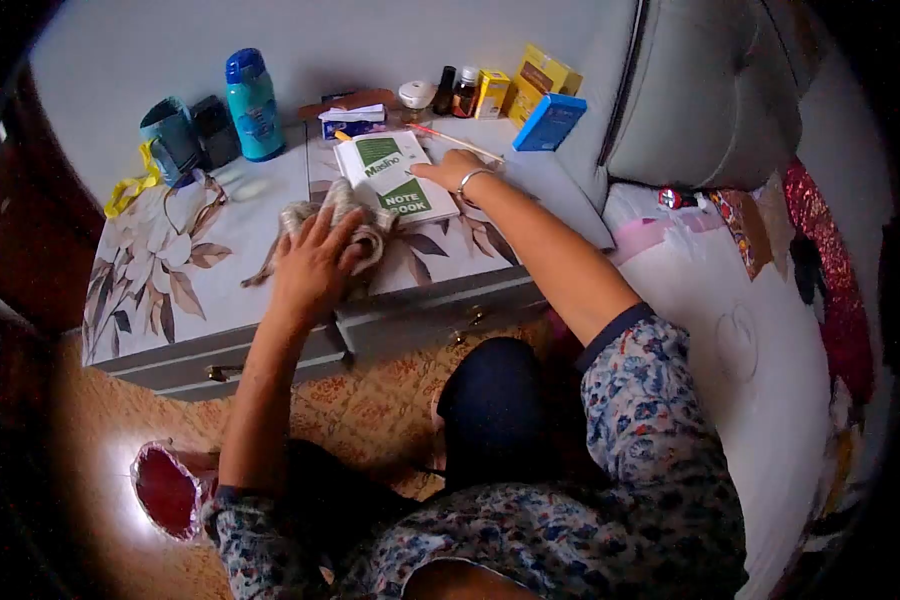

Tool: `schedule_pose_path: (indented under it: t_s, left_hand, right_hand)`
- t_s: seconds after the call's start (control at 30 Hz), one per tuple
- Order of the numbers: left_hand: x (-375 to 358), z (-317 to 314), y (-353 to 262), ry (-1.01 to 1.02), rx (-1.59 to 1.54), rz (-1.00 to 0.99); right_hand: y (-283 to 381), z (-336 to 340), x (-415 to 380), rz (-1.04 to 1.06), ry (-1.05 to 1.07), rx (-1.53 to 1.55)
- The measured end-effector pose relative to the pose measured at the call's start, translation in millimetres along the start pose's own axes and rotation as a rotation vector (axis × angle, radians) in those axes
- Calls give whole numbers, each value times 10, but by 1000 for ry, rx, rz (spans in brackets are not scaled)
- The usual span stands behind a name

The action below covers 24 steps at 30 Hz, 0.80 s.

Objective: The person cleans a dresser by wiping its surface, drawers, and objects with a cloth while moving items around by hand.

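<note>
My left hand presses on a crumpled beige cloth, bunched under its fingers on the floral-patterned tabletop. Just right of the cloth lies a white and green notebook, its printed cover facing up. My right hand, with a silver bangle at the wrist, has its fingers on the notebook's upper right edge; the fingertips' underside is hidden. Behind that hand a thin reddish stick, perhaps a pencil, lies slantwise.
At the back left stand a blue-green bottle, a dark box and a blue cup-like holder. Small bottles, yellow boxes and a blue box line the back right. A bin stands on the floor.
</note>
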<state>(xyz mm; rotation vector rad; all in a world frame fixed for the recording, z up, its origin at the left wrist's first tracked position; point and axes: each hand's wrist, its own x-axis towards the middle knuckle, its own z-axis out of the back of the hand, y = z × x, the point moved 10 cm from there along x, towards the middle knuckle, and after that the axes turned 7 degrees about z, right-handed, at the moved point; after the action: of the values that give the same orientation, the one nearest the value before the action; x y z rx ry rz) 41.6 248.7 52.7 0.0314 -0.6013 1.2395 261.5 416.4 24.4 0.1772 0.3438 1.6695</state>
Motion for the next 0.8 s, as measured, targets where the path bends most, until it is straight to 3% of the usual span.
schedule_pose_path:
  t_s: [0.13,0.17,0.27,0.37,0.4,0.5,0.53,0.57,0.63,0.67,0.73,0.8]
  left_hand:
    - [116,-184,-63,-8,4,-33]
    - [117,-191,-75,-18,47,-22]
    - [98,-172,-67,-10,-1,-11]
    - [96,-161,-72,-5,-2,-6]
    - [96,-152,-77,-7,0,-11]
    - [85,-149,-78,-6,-1,-8]
    - [83,-150,-78,-2,0,-7]
    - [84,-142,-86,-7,-3,-15]
    - [87,-124,-103,-7,-8,-22]
    - [93,-135,-107,18,-15,-19]
    - [90,-131,-116,44,-25,-17]
    - [102,-147,-106,105,-124,-11]
  right_hand:
    - [-141,-108,-19,-147,48,313]
    - [-215,-153,59,-149,49,309]
    - [-236,-345,241,-34,114,741]
    - [-165,-119,124,-69,37,475]
    - [-111,-131,8,-81,61,658]
    - [-199,-205,74,-110,29,685]
    - [-223,-119,116,-128,18,422]
    - [-206,-106,136,-129,19,424]
    - [-26,87,141,-7,-64,14]
    - [-22,87,172,-10,-62,13]
    - [-132,-75,193,-151,69,311]
    - [-126,-80,129,-146,46,446]
